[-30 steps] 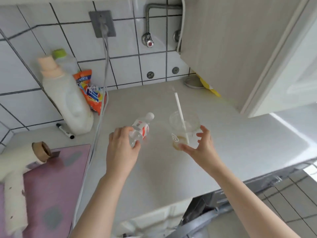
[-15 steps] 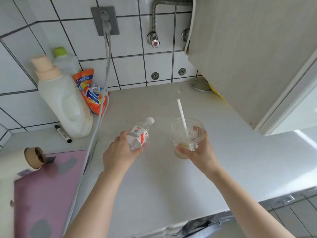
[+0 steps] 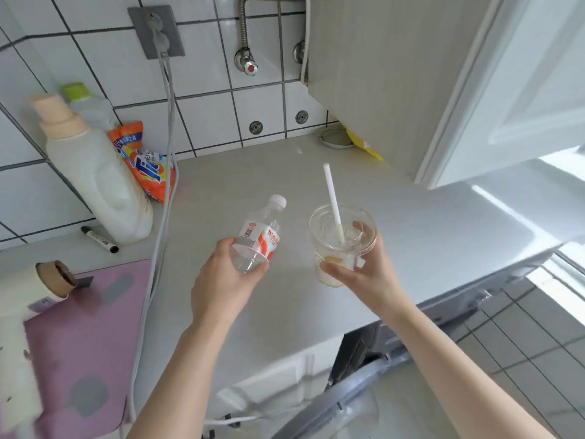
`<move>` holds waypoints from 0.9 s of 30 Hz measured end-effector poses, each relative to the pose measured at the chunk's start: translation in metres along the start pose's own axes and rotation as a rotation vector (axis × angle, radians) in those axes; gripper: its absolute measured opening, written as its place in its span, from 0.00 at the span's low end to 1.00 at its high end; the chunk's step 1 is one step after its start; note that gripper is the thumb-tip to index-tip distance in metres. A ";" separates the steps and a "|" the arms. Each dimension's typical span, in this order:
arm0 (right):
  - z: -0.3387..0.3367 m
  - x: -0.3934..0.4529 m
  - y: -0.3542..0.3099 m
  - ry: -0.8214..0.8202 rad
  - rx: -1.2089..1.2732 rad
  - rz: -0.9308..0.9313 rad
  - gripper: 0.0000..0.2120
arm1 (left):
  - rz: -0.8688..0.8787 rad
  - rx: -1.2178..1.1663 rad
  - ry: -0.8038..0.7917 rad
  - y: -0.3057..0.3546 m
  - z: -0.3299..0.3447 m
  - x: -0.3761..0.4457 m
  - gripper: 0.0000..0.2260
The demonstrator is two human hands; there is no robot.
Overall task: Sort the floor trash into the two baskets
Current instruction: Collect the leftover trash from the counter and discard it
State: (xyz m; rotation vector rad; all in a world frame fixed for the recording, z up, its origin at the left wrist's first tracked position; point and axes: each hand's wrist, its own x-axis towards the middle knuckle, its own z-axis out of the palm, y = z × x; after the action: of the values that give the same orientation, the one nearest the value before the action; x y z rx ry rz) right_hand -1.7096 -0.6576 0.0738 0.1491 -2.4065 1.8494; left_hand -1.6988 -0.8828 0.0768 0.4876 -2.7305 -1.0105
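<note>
My left hand (image 3: 221, 280) grips the lower part of a small clear plastic bottle (image 3: 261, 232) with a red and white label and a white cap, tilted with the cap pointing away from me. My right hand (image 3: 368, 274) holds a clear plastic cup (image 3: 340, 245) with a lid, a white straw (image 3: 332, 198) and a little pale drink at the bottom. Both are lifted above the light countertop (image 3: 253, 172). No baskets are in view.
At the left stand a white detergent jug (image 3: 95, 175), a green-capped bottle (image 3: 85, 103) and an orange detergent bag (image 3: 145, 160). A black marker (image 3: 98, 239) lies near them. A grey cable (image 3: 161, 201) hangs from the wall socket. A pink mat (image 3: 85, 337) lies bottom left.
My right hand closed around the cup and lifted it. My left hand raised the bottle off the counter. Both now sit higher and nearer to me.
</note>
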 end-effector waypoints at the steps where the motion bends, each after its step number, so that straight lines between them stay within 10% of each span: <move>1: -0.003 -0.011 -0.002 0.008 -0.002 0.007 0.36 | 0.015 -0.027 -0.003 0.001 -0.001 -0.009 0.27; 27: -0.248 -0.477 0.022 0.758 -0.204 0.342 0.33 | 0.425 -0.374 -0.745 0.123 0.158 -0.407 0.23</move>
State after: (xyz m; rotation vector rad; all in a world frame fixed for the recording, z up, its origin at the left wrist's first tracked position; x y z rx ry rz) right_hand -1.2353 -0.4050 0.0487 -0.8621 -2.1027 1.3703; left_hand -1.3957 -0.5516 0.0142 -0.6287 -2.8767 -1.7707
